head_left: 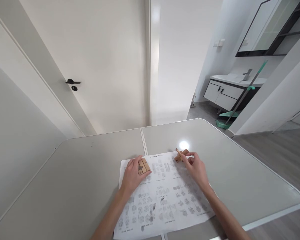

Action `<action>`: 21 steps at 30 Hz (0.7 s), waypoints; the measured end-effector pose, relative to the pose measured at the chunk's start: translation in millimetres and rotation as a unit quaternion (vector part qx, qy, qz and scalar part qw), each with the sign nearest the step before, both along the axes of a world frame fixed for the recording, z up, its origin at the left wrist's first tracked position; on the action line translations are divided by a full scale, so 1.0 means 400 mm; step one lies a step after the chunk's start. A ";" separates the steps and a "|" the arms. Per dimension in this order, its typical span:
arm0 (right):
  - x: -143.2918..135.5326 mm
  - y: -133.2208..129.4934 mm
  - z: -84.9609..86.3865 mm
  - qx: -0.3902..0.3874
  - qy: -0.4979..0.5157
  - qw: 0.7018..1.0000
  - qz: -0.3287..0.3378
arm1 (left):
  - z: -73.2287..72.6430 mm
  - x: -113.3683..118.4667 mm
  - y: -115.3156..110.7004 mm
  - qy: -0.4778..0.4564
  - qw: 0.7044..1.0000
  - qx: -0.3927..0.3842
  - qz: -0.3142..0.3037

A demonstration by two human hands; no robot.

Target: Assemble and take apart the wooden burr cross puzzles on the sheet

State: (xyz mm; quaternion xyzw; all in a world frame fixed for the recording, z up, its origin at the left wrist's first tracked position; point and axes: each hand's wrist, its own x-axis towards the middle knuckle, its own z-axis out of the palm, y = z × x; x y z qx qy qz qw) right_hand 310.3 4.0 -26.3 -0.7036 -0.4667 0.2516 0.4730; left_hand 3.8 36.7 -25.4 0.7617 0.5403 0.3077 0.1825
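My left hand [132, 174] is closed around a squarish block of interlocking wooden puzzle pieces [143, 166], thumb at its near edge and fingers along its far left side. It sits over the upper left of a printed instruction sheet [170, 184]. At the sheet's upper right corner, my right hand [197, 169] pinches a slim wooden puzzle piece [178, 152] between thumb and fingertips. Close behind and under that piece are other brown wooden pieces [184, 153]. Whether the right fingers also touch these, I cannot tell. Rows of small puzzle diagrams cover the paper.
The sheet lies on a grey table [85, 186] with a pale rim and a seam down its middle. Beyond stands a white door with a black handle [73, 82]. At right are a sink cabinet [223, 93] and a green broom and dustpan [225, 123].
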 end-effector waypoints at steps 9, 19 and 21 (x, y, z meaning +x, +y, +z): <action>-0.103 -0.042 0.018 0.039 0.057 0.968 0.242 | -0.005 0.079 -0.098 -0.021 0.990 -0.036 -0.136; -0.125 -0.038 0.005 -0.005 -0.069 0.902 0.426 | 0.008 -0.004 -0.078 0.003 0.986 -0.036 -0.161; -0.125 -0.035 0.007 -0.007 -0.062 0.900 0.432 | 0.020 -0.017 -0.075 -0.015 0.985 -0.053 -0.161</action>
